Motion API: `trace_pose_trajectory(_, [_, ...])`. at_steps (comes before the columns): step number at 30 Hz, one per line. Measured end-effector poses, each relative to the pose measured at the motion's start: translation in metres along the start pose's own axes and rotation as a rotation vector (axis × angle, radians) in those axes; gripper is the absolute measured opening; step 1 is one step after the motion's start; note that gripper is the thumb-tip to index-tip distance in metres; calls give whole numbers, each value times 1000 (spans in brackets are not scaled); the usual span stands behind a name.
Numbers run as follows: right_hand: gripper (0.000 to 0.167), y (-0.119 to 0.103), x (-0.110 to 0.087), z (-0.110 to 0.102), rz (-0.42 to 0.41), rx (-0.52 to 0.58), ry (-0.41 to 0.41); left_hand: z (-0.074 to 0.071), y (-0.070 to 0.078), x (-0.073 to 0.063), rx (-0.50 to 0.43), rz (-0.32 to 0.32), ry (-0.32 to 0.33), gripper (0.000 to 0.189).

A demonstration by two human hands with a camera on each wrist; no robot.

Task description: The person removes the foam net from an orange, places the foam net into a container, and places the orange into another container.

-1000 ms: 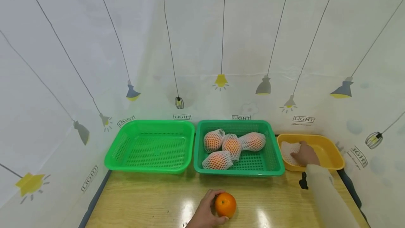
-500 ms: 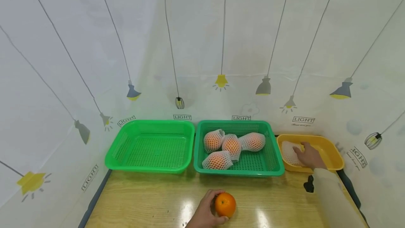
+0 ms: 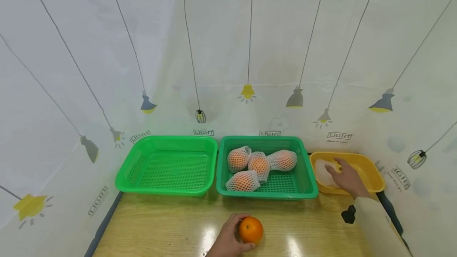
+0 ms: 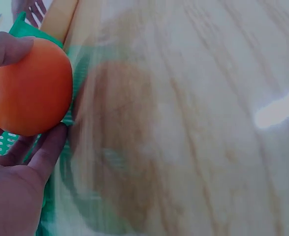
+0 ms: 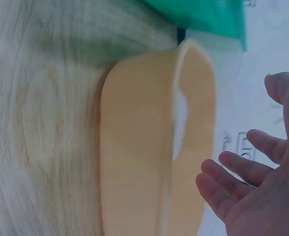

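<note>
An orange (image 3: 251,230) rests on the wooden table, and my left hand (image 3: 229,238) grips it from the left, thumb on the near side and fingers round the far side. In the left wrist view the thumb lies across the bare orange (image 4: 31,88) while the fingers touch it from the other side. Over the yellow basin (image 3: 369,171), my right hand (image 3: 348,178) hovers with spread fingers and holds nothing. White foam nets (image 3: 322,171) lie at the basin's left end, partly hidden by that hand. From the right wrist, the fingers (image 5: 245,169) appear above the basin's rim.
A dark green basket (image 3: 285,191) at the back centre holds several oranges in foam nets (image 3: 259,165). To its left stands a bright green basket (image 3: 168,189). A printed wall sheet (image 3: 228,50) rises behind and on both sides.
My right hand has drawn up and slightly right, off the foam nets, with its fingers spreading. The left hand keeps its grip on the orange.
</note>
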State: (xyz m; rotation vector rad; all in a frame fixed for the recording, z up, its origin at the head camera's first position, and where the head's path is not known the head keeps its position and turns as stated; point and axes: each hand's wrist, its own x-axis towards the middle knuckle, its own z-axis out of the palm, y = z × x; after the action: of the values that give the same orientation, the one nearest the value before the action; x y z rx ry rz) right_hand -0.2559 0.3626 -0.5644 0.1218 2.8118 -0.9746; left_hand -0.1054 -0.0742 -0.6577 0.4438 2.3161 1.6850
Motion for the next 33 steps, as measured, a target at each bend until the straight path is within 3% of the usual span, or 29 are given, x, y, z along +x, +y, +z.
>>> trace_pose_trajectory(6, [90,-14,-13,6,-104,38,28,-11,10,-6,32,-31,51,75])
trace_pose_trajectory(12, [85,-35,-25,15,-168,53,65,-28,26,-11,-14,-73,83,76])
trace_pose_trajectory(21, [80,-74,-42,34,-253,86,90,-56,47,-15,-92,-67,149,77])
trace_pose_trajectory(28, [78,-99,-53,58,-288,75,86,-79,58,-16,-94,-49,204,76])
trace_pose_trajectory(33, [70,-122,-61,75,-395,82,117,-100,67,-12,-97,-34,260,77])
